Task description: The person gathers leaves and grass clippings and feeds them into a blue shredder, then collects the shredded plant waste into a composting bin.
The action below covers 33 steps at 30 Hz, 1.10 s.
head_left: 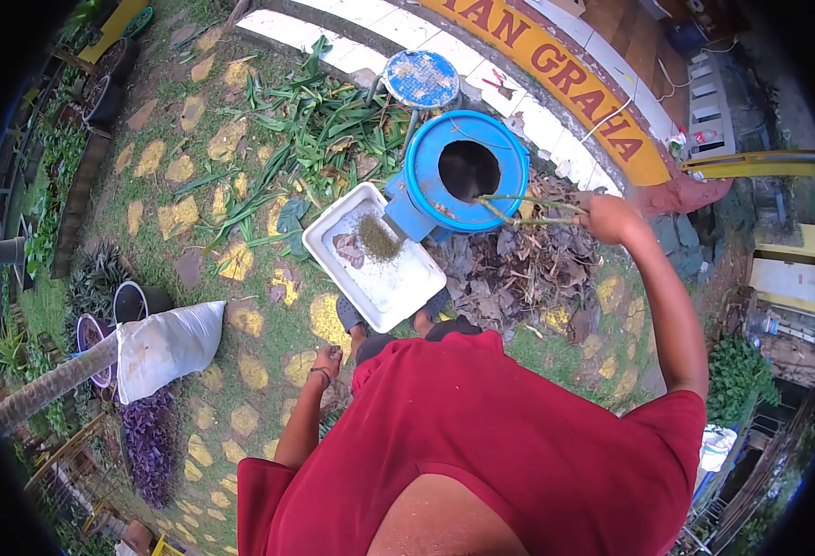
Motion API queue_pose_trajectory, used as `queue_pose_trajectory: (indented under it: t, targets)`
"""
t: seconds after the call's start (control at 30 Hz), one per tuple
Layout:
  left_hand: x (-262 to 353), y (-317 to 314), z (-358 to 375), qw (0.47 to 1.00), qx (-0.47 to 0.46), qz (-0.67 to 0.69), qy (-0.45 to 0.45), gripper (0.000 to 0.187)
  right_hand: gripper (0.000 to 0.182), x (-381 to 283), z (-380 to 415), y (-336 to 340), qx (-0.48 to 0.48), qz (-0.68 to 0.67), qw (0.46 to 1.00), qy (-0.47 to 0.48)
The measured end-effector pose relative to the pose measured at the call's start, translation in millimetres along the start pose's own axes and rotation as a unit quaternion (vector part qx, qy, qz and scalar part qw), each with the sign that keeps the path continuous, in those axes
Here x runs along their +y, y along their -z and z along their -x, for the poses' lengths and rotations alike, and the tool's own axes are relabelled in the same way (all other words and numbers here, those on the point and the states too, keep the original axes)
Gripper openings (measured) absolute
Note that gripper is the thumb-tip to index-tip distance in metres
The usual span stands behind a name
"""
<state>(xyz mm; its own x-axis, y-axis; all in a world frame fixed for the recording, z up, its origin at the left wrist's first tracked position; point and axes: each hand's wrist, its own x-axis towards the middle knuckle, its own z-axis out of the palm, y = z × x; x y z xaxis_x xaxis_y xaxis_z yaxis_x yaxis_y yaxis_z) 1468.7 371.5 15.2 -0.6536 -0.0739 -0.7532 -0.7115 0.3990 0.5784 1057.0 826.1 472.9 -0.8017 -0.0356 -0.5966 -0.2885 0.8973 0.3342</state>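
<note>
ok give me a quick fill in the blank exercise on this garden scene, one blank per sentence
1. The right hand holds green stalks over the round opening of the ____ machine.
2. Shredded green bits lie in a ____ tray below the machine's chute.
3. The left hand hangs low and holds ____.
4. A pile of dry ____ leaves lies on the ground below the right hand.

Missing words: blue; white; nothing; brown

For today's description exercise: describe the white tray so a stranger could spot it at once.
Find the big blue round machine with a dark hole on top. At its lower left side lies the white tray. It alone is rectangular and white, holding a small heap of green shreds.
</note>
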Motion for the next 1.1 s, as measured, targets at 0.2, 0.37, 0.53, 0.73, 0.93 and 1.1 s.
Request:
queue_pose_trajectory:
  t: [0.2, 0.37, 0.53, 0.73, 0.93, 1.1]
  targets:
    - [-12.4, 6.3, -6.3, 0.999, -0.023, -0.027, 0.012, 0.043, 0.031, 10.5, 19.1, 21.1, 0.188, -0.088, 0.977, -0.046]
    - [9.5, 14.6, -2.9, 1.000, -0.013, -0.027, -0.007, 0.043, 0.032, -26.8, -1.6, 8.0, 0.223, -0.132, 0.962, -0.083]
    - [33.4, 21.3, -3.6, 0.998, 0.016, -0.044, -0.032, 0.042, 0.028, -43.3, 8.1, -34.1, 0.053, -0.062, 0.996, 0.027]
    - [5.7, 13.7, -9.0, 0.998, -0.013, -0.058, -0.035, 0.041, 0.029, -10.3, 46.6, -26.1, 0.064, -0.102, 0.990, -0.077]
    - [3.3, 43.2, -16.6, 0.994, -0.081, -0.072, -0.021, 0.041, 0.038, 23.0, 104.3, -104.1, 0.076, -0.419, 0.896, -0.124]
    - [26.5, 97.4, -56.6, 0.979, -0.120, -0.147, -0.071, 0.042, 0.041, -15.9, 152.9, -208.9, 0.065, -0.579, 0.766, -0.270]
